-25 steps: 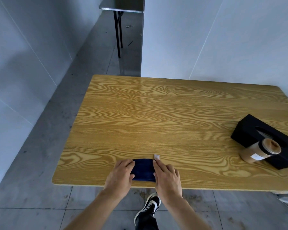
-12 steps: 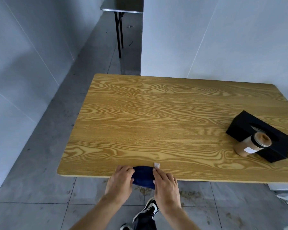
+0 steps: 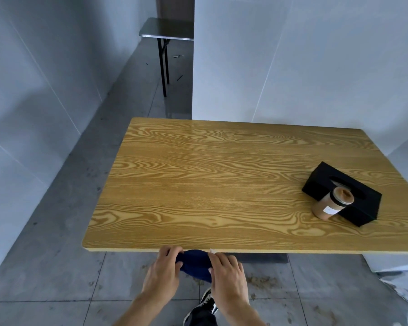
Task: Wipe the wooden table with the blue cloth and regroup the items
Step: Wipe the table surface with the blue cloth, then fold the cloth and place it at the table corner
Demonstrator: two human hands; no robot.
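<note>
The folded blue cloth (image 3: pixel 195 264) hangs just off the near edge of the wooden table (image 3: pixel 222 189), with a small white tag at its top right corner. My left hand (image 3: pixel 163 269) grips its left side and my right hand (image 3: pixel 227 275) grips its right side, both below the table edge. A black tissue box (image 3: pixel 353 208) lies at the table's right side. A brown jar (image 3: pixel 332 203) with a dark-rimmed lid stands against the box's front.
Crumbs and dust lie scattered on the grey tiled floor (image 3: pixel 264 281) under the near edge. My black shoe (image 3: pixel 206 304) shows below my hands. White wall panels surround the table, and a small dark folding table (image 3: pixel 167 29) stands far back.
Both hands have pulled the blue cloth toward me, from resting on the table's near edge to hanging off it. My view has backed away from the table.
</note>
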